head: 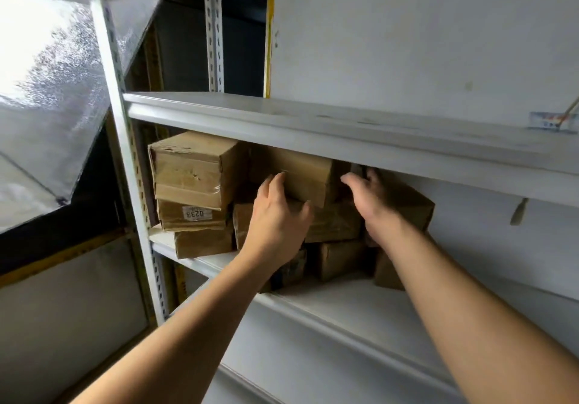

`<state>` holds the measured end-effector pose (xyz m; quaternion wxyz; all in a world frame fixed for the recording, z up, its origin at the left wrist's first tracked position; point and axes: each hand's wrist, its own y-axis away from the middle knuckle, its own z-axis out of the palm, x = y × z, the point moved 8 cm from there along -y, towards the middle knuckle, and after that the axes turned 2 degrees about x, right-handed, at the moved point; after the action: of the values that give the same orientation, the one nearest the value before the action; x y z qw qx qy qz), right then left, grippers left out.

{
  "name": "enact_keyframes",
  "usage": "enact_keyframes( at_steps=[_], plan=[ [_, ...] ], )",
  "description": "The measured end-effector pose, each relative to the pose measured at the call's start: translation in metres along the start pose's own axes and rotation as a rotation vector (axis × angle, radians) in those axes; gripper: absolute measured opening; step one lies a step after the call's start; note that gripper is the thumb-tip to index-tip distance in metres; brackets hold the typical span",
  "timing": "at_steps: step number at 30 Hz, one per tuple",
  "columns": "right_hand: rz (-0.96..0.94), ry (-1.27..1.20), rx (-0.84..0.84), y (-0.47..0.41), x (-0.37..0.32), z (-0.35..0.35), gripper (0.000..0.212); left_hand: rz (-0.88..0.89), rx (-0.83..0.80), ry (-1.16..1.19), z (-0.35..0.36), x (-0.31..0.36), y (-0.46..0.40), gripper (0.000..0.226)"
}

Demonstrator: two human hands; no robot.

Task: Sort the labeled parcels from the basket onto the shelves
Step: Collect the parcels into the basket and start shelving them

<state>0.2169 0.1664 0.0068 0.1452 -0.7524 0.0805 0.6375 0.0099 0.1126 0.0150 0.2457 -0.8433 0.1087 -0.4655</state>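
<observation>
Item: brown cardboard parcel [305, 176], top of the middle stack, sitting tilted on the white metal shelf board [360, 297] just under the upper white shelf board [313, 127].

Left hand [277, 215]: reaching in from below, fingers spread and relaxed, fingertips touching the parcel's lower left front corner; thumb lying beneath its bottom edge. No closed grip is showing.

Right hand [372, 198]: reaching to the parcel's right side, fingers extending into the dark gap beside it. The fingertips are being hidden in shadow, so grip or mere contact cannot be told.

Adjacent stock, same shelf:
- Large brown taped cardboard box [194, 170], sitting at the top of the left stack.
- Brown box bearing a white label reading 0233 upside down [192, 215], lying directly under it.
- Flat brown box [203, 242], lying at the bottom of that stack, overhanging the shelf edge.
- Further brown boxes [340, 259] lying under and behind the two hands, partly covered.

Fixture: perforated white steel upright [125, 140] standing at the left of the shelving; frosted window pane [47, 90] beyond it.
</observation>
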Motion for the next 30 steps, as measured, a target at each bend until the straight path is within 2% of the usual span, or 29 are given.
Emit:
enact_keyframes(
  at_steps=[3,5,7,9,13,14,17,18,20,23,26,27,28,30],
  plan=[
    [0.103,-0.013,-0.044,-0.025,-0.003,0.007,0.054,-0.035,-0.044,0.034,0.011,-0.005,-0.014,0.089],
    [0.128,-0.047,-0.073,-0.036,0.0,0.012,0.051,-0.054,-0.07,0.053,0.015,-0.009,-0.022,0.095],
    [0.13,-0.067,-0.088,-0.039,0.002,0.015,0.046,-0.044,-0.068,0.065,0.017,-0.01,-0.026,0.097],
    [0.105,-0.078,-0.093,-0.039,0.006,0.012,0.03,-0.023,-0.077,0.078,0.019,-0.01,-0.028,0.097],
    [0.06,-0.112,-0.006,-0.016,0.011,-0.004,0.016,-0.004,-0.136,0.079,0.027,-0.016,-0.023,0.095],
    [0.041,-0.097,0.027,-0.007,0.012,-0.007,0.017,-0.001,-0.135,0.08,0.027,-0.018,-0.021,0.095],
    [0.017,-0.098,0.05,0.02,0.019,-0.012,0.075,0.018,-0.128,0.13,0.027,-0.019,-0.013,0.095],
    [0.008,-0.132,0.04,0.03,0.018,-0.013,0.087,0.021,-0.132,0.152,0.027,-0.019,-0.01,0.095],
    [-0.036,-0.21,0.026,0.049,0.015,-0.018,0.099,0.026,-0.148,0.216,0.027,-0.018,-0.003,0.093],
    [-0.066,-0.311,0.032,0.078,0.017,-0.033,0.096,0.04,-0.185,0.333,0.023,-0.012,0.012,0.091],
    [-0.058,-0.486,-0.006,0.109,0.031,-0.049,0.048,0.073,-0.212,0.452,0.021,0.0,0.037,0.092],
    [-0.047,-0.499,-0.019,0.118,0.042,-0.055,0.044,0.082,-0.223,0.504,0.022,0.006,0.048,0.094],
    [-0.001,-0.516,-0.043,0.128,0.055,-0.059,0.051,0.087,-0.239,0.556,0.024,0.011,0.059,0.096],
    [0.033,-0.554,0.038,0.15,0.078,-0.078,0.068,0.086,-0.266,0.625,0.032,0.019,0.083,0.093]
  ],
)
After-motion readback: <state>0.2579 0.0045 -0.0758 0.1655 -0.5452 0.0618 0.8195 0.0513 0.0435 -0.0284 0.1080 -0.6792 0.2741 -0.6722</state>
